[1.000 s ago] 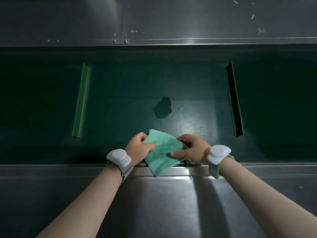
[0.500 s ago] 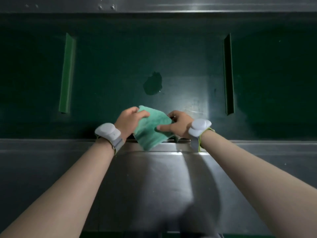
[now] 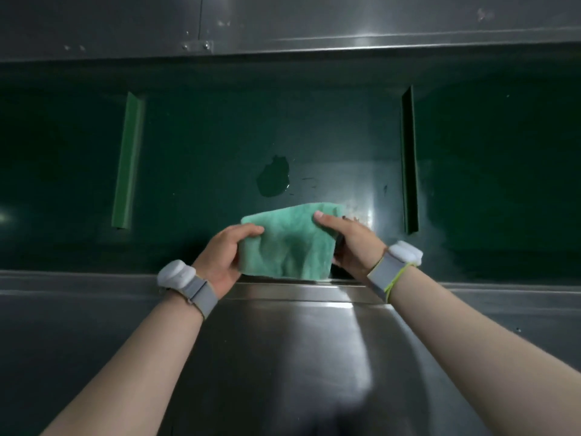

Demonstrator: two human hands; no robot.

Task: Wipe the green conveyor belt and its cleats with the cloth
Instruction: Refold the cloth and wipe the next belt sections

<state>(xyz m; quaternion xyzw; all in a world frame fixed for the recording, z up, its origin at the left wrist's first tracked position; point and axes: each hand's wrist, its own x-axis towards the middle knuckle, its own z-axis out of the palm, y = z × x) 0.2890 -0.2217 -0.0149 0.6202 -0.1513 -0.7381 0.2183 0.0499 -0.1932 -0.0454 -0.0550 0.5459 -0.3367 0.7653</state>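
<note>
Green cloth is held spread above the near edge of the green conveyor belt, pinched at its sides by the left hand and right hand, near a wet patch.

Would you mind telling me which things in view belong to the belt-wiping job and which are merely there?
Part of the job:
- cloth, held by left hand and right hand
- green conveyor belt
- left cleat and right cleat
- wet patch on the belt

Merely there:
- steel ledge in front
- steel panel behind
- wrist bands
</note>
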